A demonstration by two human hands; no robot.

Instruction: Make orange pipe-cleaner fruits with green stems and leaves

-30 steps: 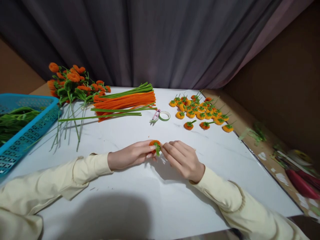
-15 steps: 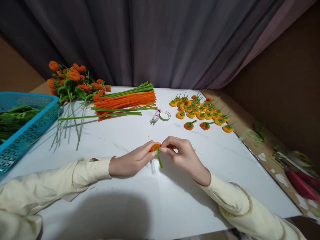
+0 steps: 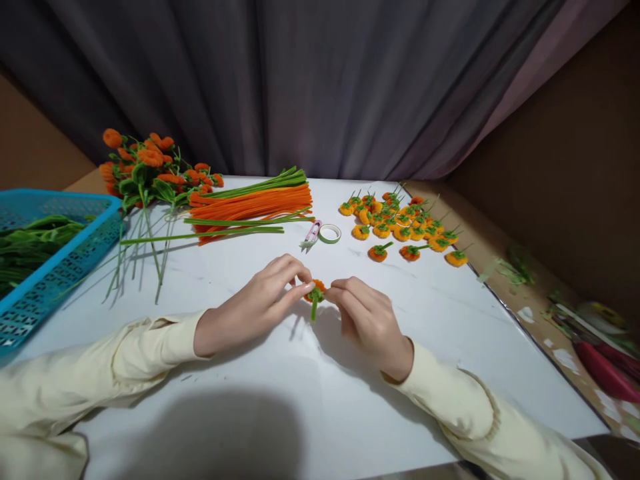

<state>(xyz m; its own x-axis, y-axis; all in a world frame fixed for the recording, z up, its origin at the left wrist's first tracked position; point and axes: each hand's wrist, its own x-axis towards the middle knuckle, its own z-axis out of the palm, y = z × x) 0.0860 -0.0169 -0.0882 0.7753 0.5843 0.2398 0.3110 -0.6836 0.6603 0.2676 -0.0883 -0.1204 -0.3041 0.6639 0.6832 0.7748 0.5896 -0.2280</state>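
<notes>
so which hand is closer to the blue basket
Left. The left hand lies right of the blue basket, at mid-table; the right hand is farther right, beyond the small orange piece both pinch.

Dark curtain (image 3: pixel 320 80) behind white table (image 3: pixel 450 313)

Head-worn view, angled down, close over table (image 3: pixel 450 313)
</notes>
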